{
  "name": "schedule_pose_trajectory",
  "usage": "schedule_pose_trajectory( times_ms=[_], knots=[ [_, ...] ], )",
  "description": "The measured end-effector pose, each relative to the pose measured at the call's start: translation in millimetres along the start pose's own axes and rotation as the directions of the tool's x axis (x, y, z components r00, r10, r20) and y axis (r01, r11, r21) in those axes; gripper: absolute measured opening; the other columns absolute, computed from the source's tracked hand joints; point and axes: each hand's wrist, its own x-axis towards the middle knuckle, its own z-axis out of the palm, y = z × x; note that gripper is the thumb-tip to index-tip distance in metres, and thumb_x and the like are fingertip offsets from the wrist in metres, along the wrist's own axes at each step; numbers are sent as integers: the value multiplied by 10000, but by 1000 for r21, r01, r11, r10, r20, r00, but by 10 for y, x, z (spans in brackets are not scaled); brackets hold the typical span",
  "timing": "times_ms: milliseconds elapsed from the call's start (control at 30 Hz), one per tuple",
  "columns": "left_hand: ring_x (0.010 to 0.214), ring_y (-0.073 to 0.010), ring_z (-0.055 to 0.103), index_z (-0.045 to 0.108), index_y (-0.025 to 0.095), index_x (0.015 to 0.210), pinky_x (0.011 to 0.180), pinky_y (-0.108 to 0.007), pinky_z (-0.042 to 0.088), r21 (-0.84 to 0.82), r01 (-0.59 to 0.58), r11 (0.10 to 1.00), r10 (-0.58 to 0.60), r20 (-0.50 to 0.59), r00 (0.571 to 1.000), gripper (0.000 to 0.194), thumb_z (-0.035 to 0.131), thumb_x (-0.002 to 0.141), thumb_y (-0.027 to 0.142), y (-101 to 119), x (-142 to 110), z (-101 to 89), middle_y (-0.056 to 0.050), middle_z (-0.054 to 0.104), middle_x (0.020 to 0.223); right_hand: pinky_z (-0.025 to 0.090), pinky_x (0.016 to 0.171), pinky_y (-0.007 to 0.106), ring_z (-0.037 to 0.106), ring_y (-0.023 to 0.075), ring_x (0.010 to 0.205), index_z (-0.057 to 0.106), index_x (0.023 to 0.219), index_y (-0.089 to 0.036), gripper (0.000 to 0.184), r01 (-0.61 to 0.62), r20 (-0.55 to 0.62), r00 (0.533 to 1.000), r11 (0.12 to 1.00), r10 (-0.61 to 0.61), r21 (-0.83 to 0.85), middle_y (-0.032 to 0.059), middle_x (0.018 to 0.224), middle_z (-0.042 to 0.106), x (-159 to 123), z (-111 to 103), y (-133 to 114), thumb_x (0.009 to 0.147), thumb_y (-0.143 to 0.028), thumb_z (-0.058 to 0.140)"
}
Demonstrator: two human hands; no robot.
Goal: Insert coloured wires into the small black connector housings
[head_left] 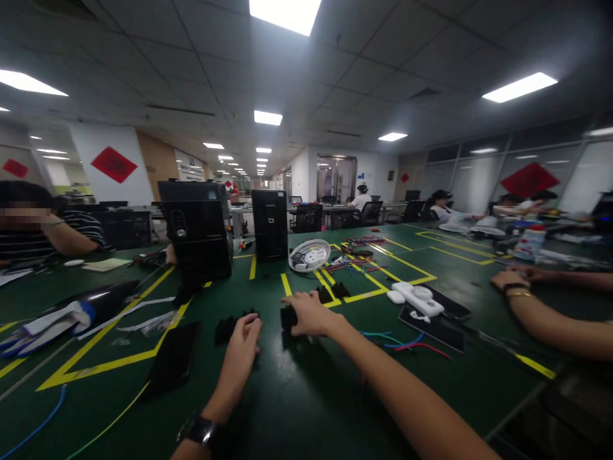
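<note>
On the green table, my right hand (309,313) is closed around a small black block-shaped part (288,317), its fingers over the top and thumb at the near side. My left hand (246,338), with a dark watch (197,429) at the wrist, is lower and to the left. Its fingers are curled together beside a group of small black parts (226,330); what they hold, if anything, is hidden. Beyond my right hand, more small black parts (340,291) lie by yellow tape lines.
Two black computer cases (196,236) stand at the back left. A white oval basket (310,255) sits near loose wires (364,265). Right of my hands are a white device (419,298) and dark phones (433,329). Another person's hands (512,281) rest at the right edge.
</note>
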Motion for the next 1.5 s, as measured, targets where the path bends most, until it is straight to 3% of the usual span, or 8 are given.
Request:
schedule_pose_trajectory(
  times_ms=[67, 167, 233, 333, 500, 933, 1300, 1500],
  knots=[
    [672, -198, 631, 502, 180, 1130, 627, -386, 528, -288, 297, 911, -262, 153, 953, 434, 484, 832, 496, 14, -121, 138, -105, 647, 924, 320, 930, 449, 492, 305, 1113, 335, 1385, -211, 845, 125, -62, 991, 986, -119, 113, 127, 1209, 547, -97, -98, -201, 646, -365, 716],
    [535, -177, 624, 501, 169, 1134, 509, -339, 529, -456, 475, 753, -354, 328, 876, 368, 431, 889, 434, 32, -256, 259, -74, 660, 793, 356, 921, 403, 497, 270, 1125, 261, 1423, -235, 823, 281, -101, 959, 938, -265, 202, 104, 1254, 529, -281, -225, -480, 722, -339, 678],
    [495, -165, 614, 508, 157, 1136, 446, -291, 504, -481, 452, 751, -325, 327, 888, 331, 425, 906, 379, 24, -306, 298, -74, 665, 774, 349, 945, 394, 477, 252, 1160, 262, 1424, -237, 756, 307, -156, 948, 926, -277, 220, 99, 1292, 506, -449, -299, -518, 781, -348, 645],
    [567, -186, 653, 469, 161, 1212, 476, -298, 515, -477, 415, 775, -267, 349, 898, 389, 393, 916, 403, -16, -336, 319, -139, 682, 927, 343, 963, 356, 476, 211, 1160, 435, 1320, -211, 463, 132, -274, 959, 966, -68, 222, 90, 1243, 538, -779, -393, -229, 875, -279, 546],
    [714, -229, 687, 464, 159, 1244, 539, -319, 531, -450, 360, 817, -209, 351, 913, 430, 365, 920, 424, -53, -353, 338, -215, 636, 1112, 399, 865, 308, 570, 216, 989, 643, 1043, -150, 216, -327, -54, 943, 945, 327, 25, 112, 1034, 629, -1272, -411, 589, 873, -244, 547],
    [771, -253, 692, 560, 113, 1152, 693, -424, 567, -444, 374, 814, -240, 329, 913, 342, 435, 905, 312, -47, -349, 331, -196, 645, 1096, 385, 612, 200, 611, 141, 709, 694, 877, -175, 164, -336, 140, 932, 942, 334, -11, 38, 824, 696, -1408, -451, 921, 794, -185, 554],
    [779, -258, 691, 565, 108, 1155, 713, -444, 567, -415, 372, 830, -229, 355, 907, 337, 457, 893, 292, -45, -362, 306, -196, 651, 1090, 382, 579, 209, 604, 153, 668, 711, 860, -163, 166, -360, 115, 924, 931, 365, -64, 51, 810, 710, -1428, -737, 1187, 751, -146, 587],
    [805, -254, 688, 572, 135, 1162, 730, -448, 567, -402, 364, 840, -218, 364, 905, 336, 458, 894, 301, -50, -376, 298, -180, 651, 1101, 426, 716, 248, 607, 178, 811, 683, 953, -150, 185, -384, 16, 922, 921, 386, -68, 82, 916, 682, -1933, -831, 1132, 845, -185, 536]
  ],
)
